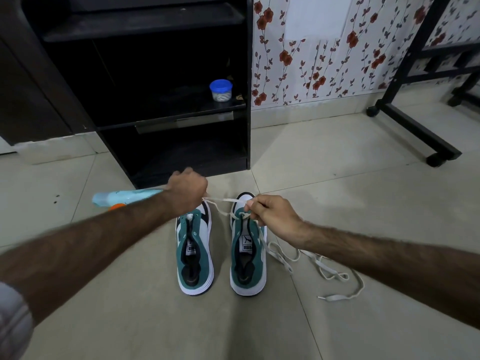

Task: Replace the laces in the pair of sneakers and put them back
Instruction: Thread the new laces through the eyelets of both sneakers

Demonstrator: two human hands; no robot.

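Two hands pinch one white lace (225, 201): left hand (187, 191) above the left sneaker (194, 255), right hand (275, 219) over the right sneaker (248, 255); spare lace (319, 263) lies beside it.

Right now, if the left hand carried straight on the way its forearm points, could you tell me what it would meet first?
Probably the open black wooden cabinet ahead: the left hand, pinching a white flat shoelace, points up and away toward the cabinet's lowest shelf. Bare tiled floor lies between them; depth is hard to judge.

blue-lidded jar (220, 90), black shelf (181, 110), bottle (124, 197)
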